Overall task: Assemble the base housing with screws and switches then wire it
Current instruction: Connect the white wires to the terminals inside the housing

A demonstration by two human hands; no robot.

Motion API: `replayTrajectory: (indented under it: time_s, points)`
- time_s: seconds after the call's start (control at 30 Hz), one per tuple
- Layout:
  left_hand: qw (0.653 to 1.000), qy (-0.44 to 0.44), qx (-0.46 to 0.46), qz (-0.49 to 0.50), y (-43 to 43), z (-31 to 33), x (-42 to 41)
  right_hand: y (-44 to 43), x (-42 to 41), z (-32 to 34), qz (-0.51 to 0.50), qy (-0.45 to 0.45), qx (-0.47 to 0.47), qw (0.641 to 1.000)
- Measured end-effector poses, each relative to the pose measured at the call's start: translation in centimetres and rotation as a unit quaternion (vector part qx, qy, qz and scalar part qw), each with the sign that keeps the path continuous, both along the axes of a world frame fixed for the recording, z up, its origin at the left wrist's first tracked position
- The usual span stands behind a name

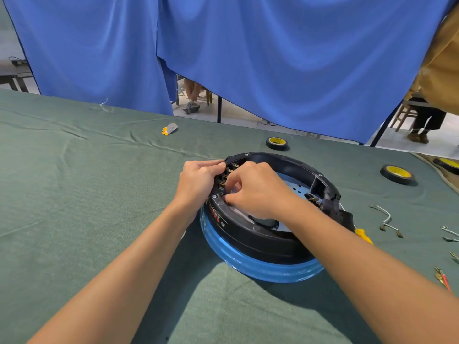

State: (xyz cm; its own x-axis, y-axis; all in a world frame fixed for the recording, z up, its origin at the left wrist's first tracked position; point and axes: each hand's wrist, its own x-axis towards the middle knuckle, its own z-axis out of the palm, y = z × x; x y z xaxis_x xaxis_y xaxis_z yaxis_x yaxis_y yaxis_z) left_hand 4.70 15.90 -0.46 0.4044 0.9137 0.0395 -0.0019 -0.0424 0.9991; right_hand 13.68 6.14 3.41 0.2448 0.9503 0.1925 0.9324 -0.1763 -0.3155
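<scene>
A round black base housing [258,239] with a blue lower band [250,264] sits on the green cloth at centre. Brass switch terminals [224,176] line the inside of its left wall. My left hand [198,181] grips the housing's left rim from outside, fingers curled over the edge. Inside the housing, my right hand [253,189] has its fingertips pinched together beside the terminals; what they pinch is hidden. A yellow-handled screwdriver [363,235] lies against the housing's right side.
Loose white wires with terminals [386,219] and red-sleeved connectors [443,279] lie at the right. Three black tape rolls with yellow cores [277,143] [397,173] [448,163] sit behind and to the right. A yellow-grey scrap [170,129] lies farther back. Blue curtains hang behind the table.
</scene>
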Motion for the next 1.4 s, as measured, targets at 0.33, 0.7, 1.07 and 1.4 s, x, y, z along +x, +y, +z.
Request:
replayTrajectory:
  time_s: [0.33, 0.7, 1.07, 1.4]
  points:
    - [1.000, 0.002, 0.003, 0.001, -0.1, 0.1, 0.0, 0.0, -0.1, -0.5, -0.021, -0.027, 0.017, 0.999]
    - [1.000, 0.006, 0.006, -0.010, 0.1, 0.0, -0.1, 0.0, 0.8, -0.3, 0.022, 0.028, 0.003, 0.999]
    - [1.000, 0.003, 0.006, -0.011, 0.1, -0.1, -0.1, 0.0, 0.7, -0.4, 0.021, 0.028, 0.011, 0.999]
    - [1.000, -0.007, -0.012, -0.006, -0.3, -0.1, 0.0, 0.5, -0.1, -0.8, 0.003, -0.023, 0.010, 1.000]
